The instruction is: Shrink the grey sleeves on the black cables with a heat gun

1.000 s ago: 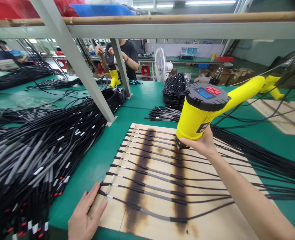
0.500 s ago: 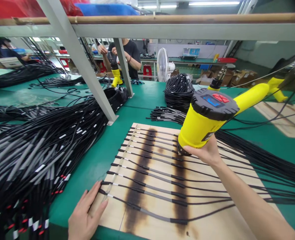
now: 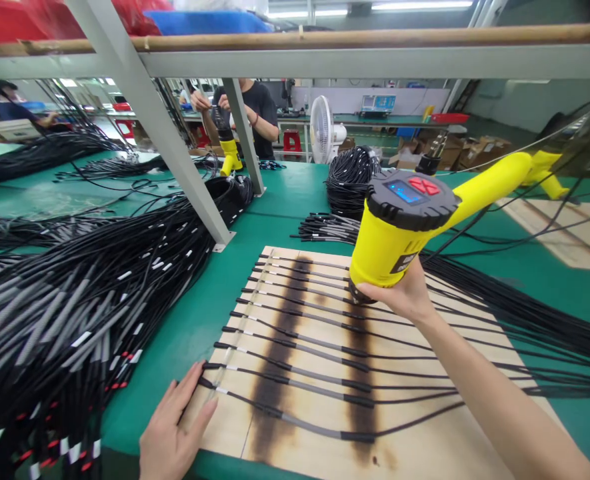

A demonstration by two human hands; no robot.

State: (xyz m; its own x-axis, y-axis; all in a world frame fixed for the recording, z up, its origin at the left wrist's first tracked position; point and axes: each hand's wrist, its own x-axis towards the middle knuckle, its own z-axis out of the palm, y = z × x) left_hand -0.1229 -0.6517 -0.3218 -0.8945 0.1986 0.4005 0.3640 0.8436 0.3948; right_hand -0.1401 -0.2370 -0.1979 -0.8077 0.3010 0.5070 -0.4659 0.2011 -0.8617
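A yellow heat gun (image 3: pixel 392 233) with a dark cap and a blue display is gripped near its lower end by my right hand (image 3: pixel 409 290). Its nozzle end is low over the far part of a wooden board (image 3: pixel 319 460), by the right-hand scorched band. Several black cables (image 3: pixel 315 390) with grey sleeve sections lie side by side across the board, their left ends along a clear strip (image 3: pixel 232 350). At the board's near left corner my left hand (image 3: pixel 177 420) rests with fingers apart, holding nothing, beside the nearest cable ends.
Piled cables (image 3: pixel 125 267) cover the left of the green table (image 3: pixel 195 313). Behind the board are a cable coil (image 3: pixel 352 180), a white fan (image 3: pixel 323 130) and a slanted metal post (image 3: pixel 149 127). A person (image 3: pixel 259 113) works across the table near another yellow heat gun (image 3: pixel 231 157).
My right hand and the heat gun have shifted slightly left and up in the view. My left hand stays at the board's corner.
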